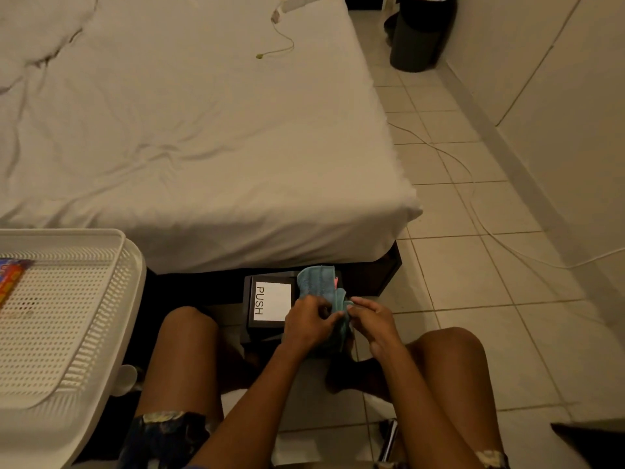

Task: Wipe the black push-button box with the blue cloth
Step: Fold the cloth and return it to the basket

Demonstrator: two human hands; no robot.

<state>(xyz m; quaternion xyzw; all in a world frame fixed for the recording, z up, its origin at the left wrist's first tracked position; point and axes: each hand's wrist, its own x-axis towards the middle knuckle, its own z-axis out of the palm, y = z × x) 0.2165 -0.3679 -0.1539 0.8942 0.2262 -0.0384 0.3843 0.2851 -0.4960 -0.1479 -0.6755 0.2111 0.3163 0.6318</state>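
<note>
Both hands [309, 321] [373, 321], grips pinching blue cloth [318, 282] over black push-button box [270, 302].

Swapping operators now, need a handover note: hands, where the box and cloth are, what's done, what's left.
Left hand: pinching the folded blue microfibre cloth.
Right hand: pinching the same cloth's near edge.
Black square push-button box with white PUSH panel: on the floor between the knees, by the foot of the white-sheeted bed. Cloth is draped over the box's right part.
Done: cloth is on the box; how much has been wiped cannot be told.
Left: PUSH panel is uncovered; wipe it and the sides.
</note>
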